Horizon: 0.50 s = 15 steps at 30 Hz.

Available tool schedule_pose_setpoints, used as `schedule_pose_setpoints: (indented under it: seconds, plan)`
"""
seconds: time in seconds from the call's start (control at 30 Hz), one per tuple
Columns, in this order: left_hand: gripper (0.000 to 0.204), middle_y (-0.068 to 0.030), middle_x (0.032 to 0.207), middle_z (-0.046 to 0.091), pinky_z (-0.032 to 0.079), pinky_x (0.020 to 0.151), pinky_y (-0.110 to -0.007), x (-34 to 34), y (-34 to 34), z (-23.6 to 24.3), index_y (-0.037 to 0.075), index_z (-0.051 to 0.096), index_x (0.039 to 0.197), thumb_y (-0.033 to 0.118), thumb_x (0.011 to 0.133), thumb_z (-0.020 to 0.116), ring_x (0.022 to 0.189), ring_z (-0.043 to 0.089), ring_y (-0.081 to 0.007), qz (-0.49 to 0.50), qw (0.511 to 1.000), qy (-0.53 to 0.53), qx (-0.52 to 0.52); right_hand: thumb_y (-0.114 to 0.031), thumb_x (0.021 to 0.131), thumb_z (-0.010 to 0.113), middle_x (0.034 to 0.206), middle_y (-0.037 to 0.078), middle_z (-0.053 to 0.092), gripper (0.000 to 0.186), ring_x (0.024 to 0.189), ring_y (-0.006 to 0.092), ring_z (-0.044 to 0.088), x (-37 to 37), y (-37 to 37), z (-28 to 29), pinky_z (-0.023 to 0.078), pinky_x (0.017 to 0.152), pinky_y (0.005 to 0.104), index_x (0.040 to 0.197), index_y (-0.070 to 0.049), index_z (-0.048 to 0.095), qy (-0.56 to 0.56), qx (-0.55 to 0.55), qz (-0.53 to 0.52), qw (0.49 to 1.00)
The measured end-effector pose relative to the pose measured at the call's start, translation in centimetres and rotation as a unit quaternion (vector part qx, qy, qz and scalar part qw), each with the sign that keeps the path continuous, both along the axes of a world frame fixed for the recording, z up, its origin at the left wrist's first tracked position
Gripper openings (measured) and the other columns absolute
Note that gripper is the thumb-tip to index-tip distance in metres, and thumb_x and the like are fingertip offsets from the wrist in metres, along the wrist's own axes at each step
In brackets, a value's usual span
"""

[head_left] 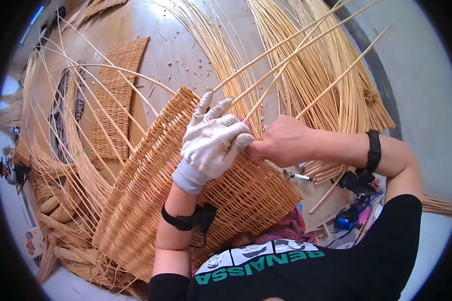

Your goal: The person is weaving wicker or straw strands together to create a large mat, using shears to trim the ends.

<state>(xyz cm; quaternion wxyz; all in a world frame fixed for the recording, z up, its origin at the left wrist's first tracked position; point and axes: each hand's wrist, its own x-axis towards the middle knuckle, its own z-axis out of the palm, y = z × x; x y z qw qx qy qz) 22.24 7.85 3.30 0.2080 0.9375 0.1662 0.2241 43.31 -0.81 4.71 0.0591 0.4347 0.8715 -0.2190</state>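
Note:
A large woven wicker panel point(226, 200) slants across my lap, with long pale rods standing out of its edges. My left hand point(213, 138), in a white glove, is closed over the far edge of the panel, its fingers bent among the upright wicker rods point(281, 75). Right against its thumb, my bare right hand point(285, 142) is in a fist at the same edge. What the right fingers grip is hidden. Another rod point(346, 72) runs up and away from behind that fist.
Bundles of long rods point(306, 65) lie on the floor ahead and to the right. Another woven panel point(116, 95) lies at the far left, near coiled bundles point(60, 200). Small cut bits point(186, 70) are scattered ahead. A white marker-like tool point(301, 177) lies right of the panel.

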Motion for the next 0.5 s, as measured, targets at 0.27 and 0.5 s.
schedule_pose_setpoints:
  seconds: [0.27,0.5]
  plan:
    - [0.016,-0.0011,0.093,0.073,0.023,0.128,-0.052,-0.3,-0.1,-0.4,0.022,0.075,0.093,0.035,0.095,0.067,0.127,0.063,-0.0344,0.018,1.000,0.005,-0.011,-0.047,0.101,0.059,0.071,0.009,0.069,0.033,0.071,0.0330,0.071,1.9,-0.7,-1.8,0.051,0.060,0.0500,0.093,-0.017,0.070,0.128,0.082,-0.072,0.986]
    - [0.015,-0.0050,0.108,0.074,0.028,0.126,-0.052,0.2,-0.5,-0.1,0.018,0.078,0.097,0.029,0.087,0.076,0.126,0.063,-0.0377,0.004,1.000,0.014,0.004,-0.045,0.103,0.060,0.083,0.014,0.071,0.034,0.080,0.0348,0.070,0.5,-6.8,-2.6,0.051,0.066,0.0472,0.094,-0.017,0.077,0.126,-0.028,-0.392,0.911]
